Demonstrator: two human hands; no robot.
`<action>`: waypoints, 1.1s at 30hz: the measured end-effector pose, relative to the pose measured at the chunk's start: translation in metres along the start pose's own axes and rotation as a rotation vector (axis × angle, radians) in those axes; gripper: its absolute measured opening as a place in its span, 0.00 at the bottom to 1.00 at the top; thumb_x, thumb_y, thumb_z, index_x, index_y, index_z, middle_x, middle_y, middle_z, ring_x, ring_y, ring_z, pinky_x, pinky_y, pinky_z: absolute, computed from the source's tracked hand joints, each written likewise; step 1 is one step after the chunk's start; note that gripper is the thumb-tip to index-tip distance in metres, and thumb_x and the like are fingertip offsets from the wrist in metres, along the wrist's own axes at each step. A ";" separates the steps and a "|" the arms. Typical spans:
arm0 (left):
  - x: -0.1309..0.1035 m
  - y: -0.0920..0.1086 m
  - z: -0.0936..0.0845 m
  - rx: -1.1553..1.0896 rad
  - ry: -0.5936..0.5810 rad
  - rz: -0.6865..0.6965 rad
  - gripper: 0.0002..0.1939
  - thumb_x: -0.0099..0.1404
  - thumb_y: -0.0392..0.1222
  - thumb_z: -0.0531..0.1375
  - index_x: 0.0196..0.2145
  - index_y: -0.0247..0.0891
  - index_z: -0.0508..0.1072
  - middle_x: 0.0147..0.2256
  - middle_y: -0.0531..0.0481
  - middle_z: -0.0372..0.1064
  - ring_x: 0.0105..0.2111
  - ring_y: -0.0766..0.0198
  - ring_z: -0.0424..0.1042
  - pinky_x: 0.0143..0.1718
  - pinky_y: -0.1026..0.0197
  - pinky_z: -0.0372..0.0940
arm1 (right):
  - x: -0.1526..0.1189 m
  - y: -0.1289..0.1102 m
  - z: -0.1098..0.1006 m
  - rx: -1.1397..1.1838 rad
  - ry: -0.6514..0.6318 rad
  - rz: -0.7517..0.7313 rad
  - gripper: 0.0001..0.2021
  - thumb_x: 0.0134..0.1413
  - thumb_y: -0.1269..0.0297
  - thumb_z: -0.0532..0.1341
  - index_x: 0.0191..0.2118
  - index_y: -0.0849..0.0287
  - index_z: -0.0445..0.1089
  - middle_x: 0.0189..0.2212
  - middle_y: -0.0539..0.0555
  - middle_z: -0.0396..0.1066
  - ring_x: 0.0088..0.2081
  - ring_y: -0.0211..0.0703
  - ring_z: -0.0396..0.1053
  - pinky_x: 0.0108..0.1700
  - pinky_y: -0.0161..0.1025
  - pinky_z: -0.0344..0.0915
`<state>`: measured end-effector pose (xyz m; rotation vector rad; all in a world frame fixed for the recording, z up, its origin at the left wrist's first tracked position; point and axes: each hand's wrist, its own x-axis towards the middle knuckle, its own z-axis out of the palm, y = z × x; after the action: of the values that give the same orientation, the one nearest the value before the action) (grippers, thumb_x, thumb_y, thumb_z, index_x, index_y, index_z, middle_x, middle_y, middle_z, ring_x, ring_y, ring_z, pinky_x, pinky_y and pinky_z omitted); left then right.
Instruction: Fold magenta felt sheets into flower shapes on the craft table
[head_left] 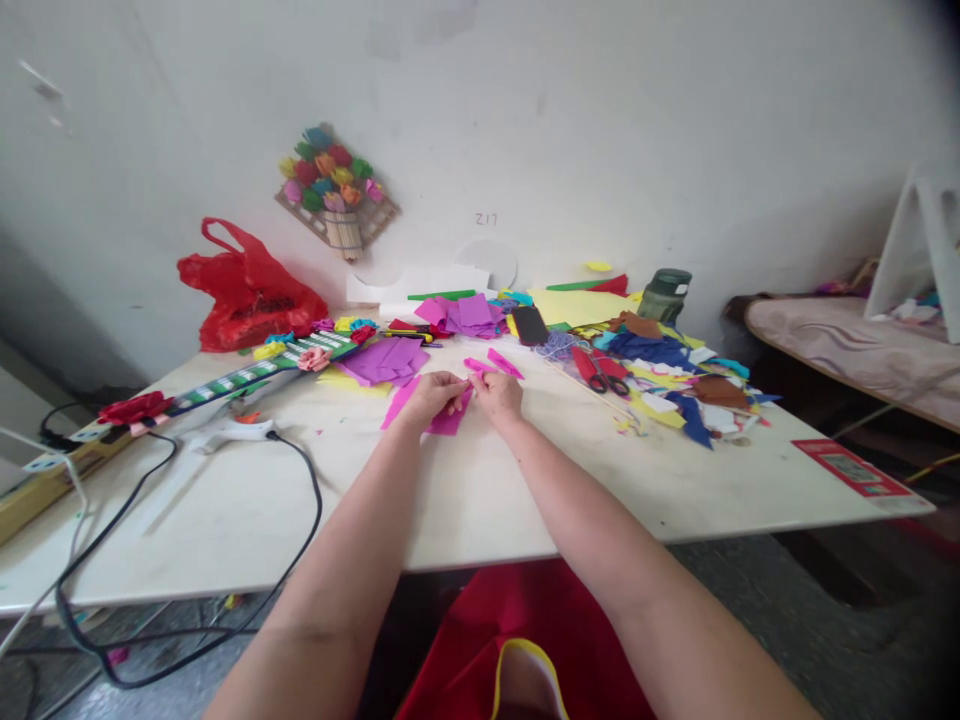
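Head cam: loose pink strip (505,363) lies on the desk (480,520) just past the nearer right hand (498,396), slanting far-left to near-right. Left hand (435,394) is over a pink sheet (448,422); can't tell if either grip's pinching anything, tbh.

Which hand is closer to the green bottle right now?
Right. The right hand is on the near side of the green bottle, off to its left; the left hand sits farther left, beyond the right hand.
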<state>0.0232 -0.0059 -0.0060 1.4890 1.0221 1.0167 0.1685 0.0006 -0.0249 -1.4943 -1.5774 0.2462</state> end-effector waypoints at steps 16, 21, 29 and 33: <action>-0.003 0.008 -0.005 -0.135 0.113 -0.066 0.12 0.52 0.42 0.66 0.25 0.33 0.67 0.20 0.49 0.72 0.17 0.70 0.68 0.22 0.67 0.62 | 0.004 0.005 -0.005 0.742 -0.016 0.272 0.15 0.45 0.59 0.61 0.15 0.60 0.63 0.12 0.46 0.62 0.13 0.29 0.53 0.16 0.30 0.51; -0.002 0.006 -0.006 -0.152 0.177 -0.038 0.11 0.54 0.41 0.66 0.26 0.33 0.67 0.20 0.50 0.71 0.17 0.70 0.68 0.22 0.68 0.63 | 0.006 0.003 -0.006 0.806 -0.032 0.292 0.14 0.43 0.59 0.62 0.16 0.61 0.63 0.11 0.46 0.62 0.12 0.28 0.53 0.15 0.29 0.50; -0.001 0.006 -0.007 -0.147 0.159 -0.012 0.11 0.54 0.41 0.66 0.26 0.32 0.68 0.19 0.50 0.71 0.15 0.71 0.66 0.20 0.69 0.62 | 0.006 0.003 -0.008 0.826 -0.016 0.322 0.12 0.44 0.59 0.64 0.19 0.62 0.68 0.10 0.46 0.62 0.11 0.28 0.52 0.14 0.29 0.50; -0.003 0.011 -0.005 -0.203 0.187 -0.027 0.10 0.57 0.40 0.64 0.27 0.32 0.67 0.19 0.50 0.71 0.17 0.70 0.69 0.23 0.68 0.64 | 0.006 0.001 -0.009 0.874 0.002 0.372 0.11 0.46 0.60 0.63 0.20 0.62 0.68 0.10 0.46 0.62 0.11 0.28 0.53 0.14 0.28 0.50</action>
<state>0.0187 -0.0087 0.0047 1.2294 1.0330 1.2197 0.1770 0.0025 -0.0175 -1.0492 -0.9522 1.0014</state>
